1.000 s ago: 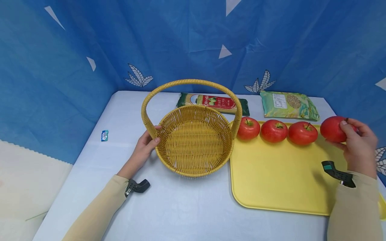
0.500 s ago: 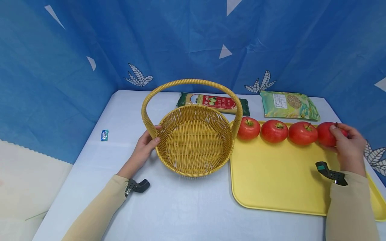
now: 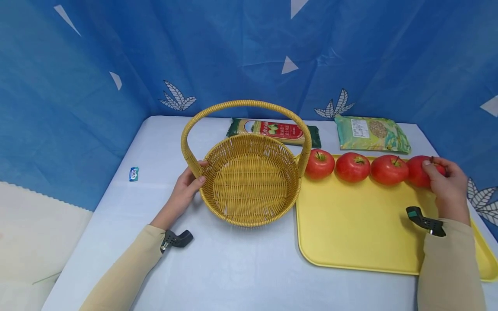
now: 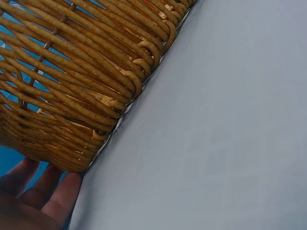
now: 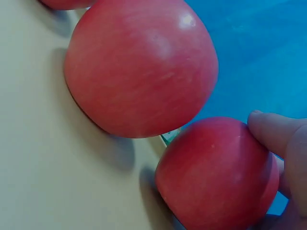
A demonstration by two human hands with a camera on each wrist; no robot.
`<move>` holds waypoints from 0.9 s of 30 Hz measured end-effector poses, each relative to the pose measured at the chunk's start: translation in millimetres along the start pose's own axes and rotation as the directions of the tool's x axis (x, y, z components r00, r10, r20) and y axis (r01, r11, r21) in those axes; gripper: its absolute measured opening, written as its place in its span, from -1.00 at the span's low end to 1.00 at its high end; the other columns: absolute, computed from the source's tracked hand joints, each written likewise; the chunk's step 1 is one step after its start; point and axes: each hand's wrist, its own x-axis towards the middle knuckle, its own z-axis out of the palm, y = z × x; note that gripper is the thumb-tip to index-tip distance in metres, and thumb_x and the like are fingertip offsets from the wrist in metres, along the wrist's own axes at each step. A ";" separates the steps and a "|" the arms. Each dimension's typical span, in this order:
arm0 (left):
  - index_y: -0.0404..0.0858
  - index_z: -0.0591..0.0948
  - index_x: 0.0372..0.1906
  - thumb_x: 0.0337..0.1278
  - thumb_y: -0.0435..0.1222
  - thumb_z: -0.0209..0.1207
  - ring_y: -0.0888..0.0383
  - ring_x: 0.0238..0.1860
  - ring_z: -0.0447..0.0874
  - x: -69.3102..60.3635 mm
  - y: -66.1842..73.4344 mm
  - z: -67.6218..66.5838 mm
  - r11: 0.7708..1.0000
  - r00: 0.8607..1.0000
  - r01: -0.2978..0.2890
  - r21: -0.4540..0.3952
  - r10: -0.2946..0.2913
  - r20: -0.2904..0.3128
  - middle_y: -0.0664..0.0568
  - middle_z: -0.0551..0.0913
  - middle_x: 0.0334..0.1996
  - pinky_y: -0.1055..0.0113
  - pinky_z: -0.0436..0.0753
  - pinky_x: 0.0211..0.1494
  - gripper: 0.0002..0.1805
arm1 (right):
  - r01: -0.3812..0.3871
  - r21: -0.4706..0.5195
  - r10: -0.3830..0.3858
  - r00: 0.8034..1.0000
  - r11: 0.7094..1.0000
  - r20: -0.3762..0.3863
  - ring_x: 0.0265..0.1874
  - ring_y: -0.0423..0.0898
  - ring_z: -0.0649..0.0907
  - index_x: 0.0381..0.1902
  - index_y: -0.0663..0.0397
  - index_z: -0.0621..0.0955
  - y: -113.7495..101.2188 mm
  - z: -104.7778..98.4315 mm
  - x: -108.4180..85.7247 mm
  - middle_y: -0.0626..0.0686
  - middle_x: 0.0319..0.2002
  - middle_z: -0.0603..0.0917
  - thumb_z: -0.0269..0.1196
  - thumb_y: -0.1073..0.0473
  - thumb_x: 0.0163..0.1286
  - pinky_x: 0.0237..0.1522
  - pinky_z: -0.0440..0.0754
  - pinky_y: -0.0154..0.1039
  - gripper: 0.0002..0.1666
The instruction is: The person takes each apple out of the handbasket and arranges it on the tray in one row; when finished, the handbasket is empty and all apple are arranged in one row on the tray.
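Note:
A yellow wicker basket (image 3: pixel 249 144) with a tall arched handle stands on the white table, nothing inside it. At its left side my left hand (image 3: pixel 184 188) holds the rim by the handle's foot, thumb on top; the left wrist view shows fingertips (image 4: pixel 62 196) against the woven wall (image 4: pixel 62 72). My right hand (image 3: pixel 447 185) grips a red apple (image 3: pixel 419 172) between thumb and fingers at the right end of a row. Beside it, along the back of a yellow tray (image 3: pixel 358 233), sit three more apples: one nearest (image 3: pixel 389 169), one middle (image 3: pixel 352 167), one at left (image 3: pixel 320 164).
Behind the basket lies a long green-and-red packet (image 3: pixel 288 131), partly hidden by the handle. A green bag (image 3: pixel 377 134) lies behind the tray. On the left of the white table (image 3: pixel 225 268) is a small blue packet (image 3: pixel 134 174). A blue curtain (image 3: pixel 241 52) hangs behind.
My right hand has moved left and down with its apple, bringing it beside the others at the row's right end. The left hand and basket have stayed put.

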 end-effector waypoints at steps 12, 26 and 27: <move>-0.32 0.33 0.46 0.44 -0.39 0.02 0.26 0.30 0.42 -0.4 -0.2 0.0 1.000 1.000 -0.007 -0.010 0.007 0.001 -0.22 0.31 0.49 0.59 0.54 0.21 -0.46 | -0.009 0.213 -0.001 0.999 0.977 0.047 0.22 -0.39 0.23 0.06 -0.52 0.47 2.2 -5.9 -3.1 -0.45 0.01 0.37 0.51 -0.10 0.17 0.02 0.58 -0.64 -0.43; -0.31 0.32 0.47 0.45 -0.39 0.02 -0.18 0.46 0.32 0.4 -1.3 -0.3 1.000 1.000 -0.004 0.006 0.004 0.005 -0.22 0.30 0.51 0.62 0.50 0.23 -0.46 | -0.034 0.385 0.030 0.999 0.922 0.017 0.12 -0.40 0.25 0.02 -0.32 0.47 3.3 -0.5 -2.3 -0.40 -0.06 0.36 0.46 0.19 0.27 -0.51 0.48 -0.66 -0.51; -0.31 0.32 0.47 0.46 -0.39 0.02 -0.19 0.47 0.32 0.5 -1.4 -0.5 1.000 1.000 -0.003 0.007 0.003 0.007 -0.22 0.30 0.51 0.63 0.50 0.23 -0.46 | -0.037 0.389 0.033 0.999 0.920 0.016 0.12 -0.40 0.25 0.02 -0.32 0.47 3.0 -0.6 -2.7 -0.40 -0.06 0.36 0.46 0.19 0.27 -0.51 0.48 -0.66 -0.51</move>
